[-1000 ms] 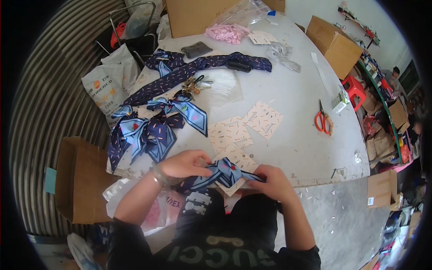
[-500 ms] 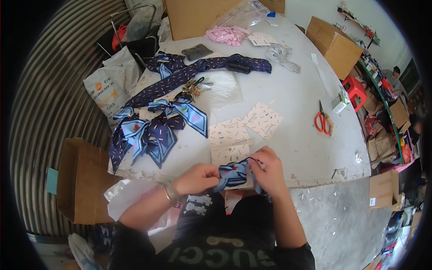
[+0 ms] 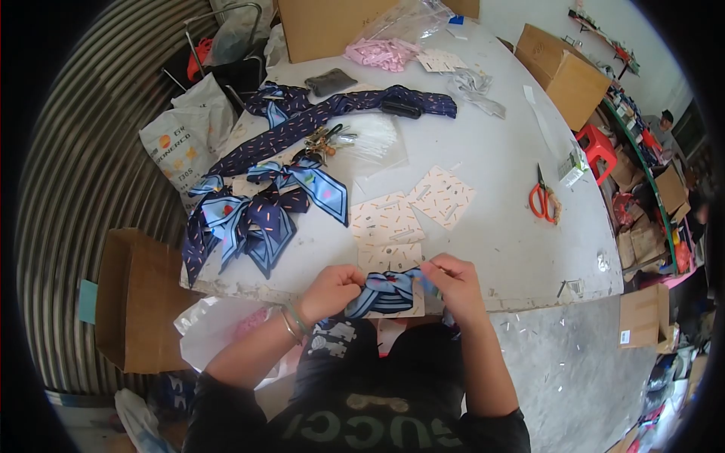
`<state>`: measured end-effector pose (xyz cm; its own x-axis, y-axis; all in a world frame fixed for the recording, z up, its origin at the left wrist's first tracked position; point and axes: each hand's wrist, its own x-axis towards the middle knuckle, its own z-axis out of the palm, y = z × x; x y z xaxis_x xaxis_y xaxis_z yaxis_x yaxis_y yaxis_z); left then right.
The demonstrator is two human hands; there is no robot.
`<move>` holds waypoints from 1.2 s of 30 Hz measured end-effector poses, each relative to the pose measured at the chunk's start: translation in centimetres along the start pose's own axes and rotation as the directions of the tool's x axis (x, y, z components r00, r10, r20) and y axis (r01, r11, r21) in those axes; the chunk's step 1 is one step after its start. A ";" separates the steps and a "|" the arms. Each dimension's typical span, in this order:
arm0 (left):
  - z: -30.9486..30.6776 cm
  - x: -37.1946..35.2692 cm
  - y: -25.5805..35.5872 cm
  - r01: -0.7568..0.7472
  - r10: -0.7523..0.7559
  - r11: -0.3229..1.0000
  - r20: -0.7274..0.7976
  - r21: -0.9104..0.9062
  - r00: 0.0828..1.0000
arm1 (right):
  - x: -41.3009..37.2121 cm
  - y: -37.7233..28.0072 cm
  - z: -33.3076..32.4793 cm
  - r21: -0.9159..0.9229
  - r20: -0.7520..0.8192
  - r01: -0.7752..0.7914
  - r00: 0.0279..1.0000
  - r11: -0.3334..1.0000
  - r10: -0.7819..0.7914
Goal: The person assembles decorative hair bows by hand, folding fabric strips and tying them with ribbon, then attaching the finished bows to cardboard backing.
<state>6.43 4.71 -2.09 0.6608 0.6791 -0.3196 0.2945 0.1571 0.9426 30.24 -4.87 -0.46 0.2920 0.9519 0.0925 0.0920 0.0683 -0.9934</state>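
A light-blue and navy striped scarf (image 3: pixel 387 292) lies knotted over a patterned card (image 3: pixel 390 258) at the table's near edge. With its fingertips, my left hand (image 3: pixel 333 293) pinches the scarf's left side. My right hand (image 3: pixel 453 281) is closed on the right end of the same scarf, its thumb and forefinger together. Two more patterned cards, one a flat card (image 3: pixel 442 196), lie just beyond. To the left is a heap of navy and light-blue scarves (image 3: pixel 257 219).
Orange-handled scissors (image 3: pixel 541 202) lie at the right. Behind the cards are a clear bag of white strips (image 3: pixel 374 143), metal clasps (image 3: pixel 326 143) and a black object (image 3: pixel 400 109). Pink ribbons (image 3: pixel 381 54) sit near a large carton (image 3: pixel 325 30). A red stool (image 3: pixel 596 153) stands beyond the table.
The scarf now lies flatter and wider over the card. My left hand has moved slightly left and up, and my right hand slightly right, drawing out the ends.
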 end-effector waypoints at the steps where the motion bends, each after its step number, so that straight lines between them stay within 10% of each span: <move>1: 0.1 0.0 -0.1 -0.017 0.018 0.999 0.022 -0.027 1.000 | -0.2 -0.6 -0.1 0.163 0.084 -0.165 0.985 0.973 0.153; 3: 0.5 -0.1 0.2 -0.022 0.024 0.999 0.031 -0.039 0.999 | -0.8 -1.9 -0.3 0.418 0.310 -0.492 0.868 0.764 0.389; 6: 0.8 -0.6 1.7 0.020 -0.020 0.999 0.004 -0.048 1.000 | -0.6 -0.8 0.3 0.279 0.221 -0.613 0.790 0.739 0.571; 11: -2.2 -0.9 0.9 0.020 -0.022 0.991 -0.006 -0.133 1.000 | -1.2 0.1 1.2 0.141 0.131 -0.489 0.871 0.861 0.474; 15: -3.6 -1.8 0.6 -0.042 0.015 0.987 0.175 0.157 0.985 | -1.2 -0.7 1.6 0.026 0.192 -0.382 0.909 0.924 0.370; 18: -1.9 -1.6 1.8 -0.048 0.039 0.993 0.083 0.109 0.996 | -0.6 0.1 1.6 -0.210 0.215 0.085 0.976 0.974 -0.039; 21: -0.6 -0.7 1.1 0.011 -0.038 0.947 0.080 0.321 0.996 | -0.4 -0.9 2.3 -0.561 0.136 0.196 0.980 0.804 -0.144; 24: -0.4 -0.3 -0.1 -0.017 0.001 0.982 0.084 0.188 0.996 | -1.1 -0.8 3.9 -0.407 0.130 0.211 0.976 0.889 -0.173; 26: -0.4 -0.5 -0.4 -0.041 0.033 0.992 0.068 0.121 0.997 | -1.9 -0.4 4.7 -0.154 0.067 -0.087 0.993 0.984 0.098; 30: -0.9 -1.3 1.0 0.026 -0.031 0.999 0.136 0.036 0.990 | -1.9 -1.9 4.1 0.447 0.049 -0.535 0.815 0.717 0.577; 36: -1.4 -1.0 -0.6 0.057 -0.052 0.994 0.051 -0.099 0.997 | -2.9 0.1 0.7 0.421 -0.039 -0.438 0.866 0.794 0.498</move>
<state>4.67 4.95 -2.19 0.6790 0.6326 -0.3724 0.2618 0.2652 0.9280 28.72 -7.36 -0.90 0.3355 0.8470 -0.4124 -0.4555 -0.2373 -0.8580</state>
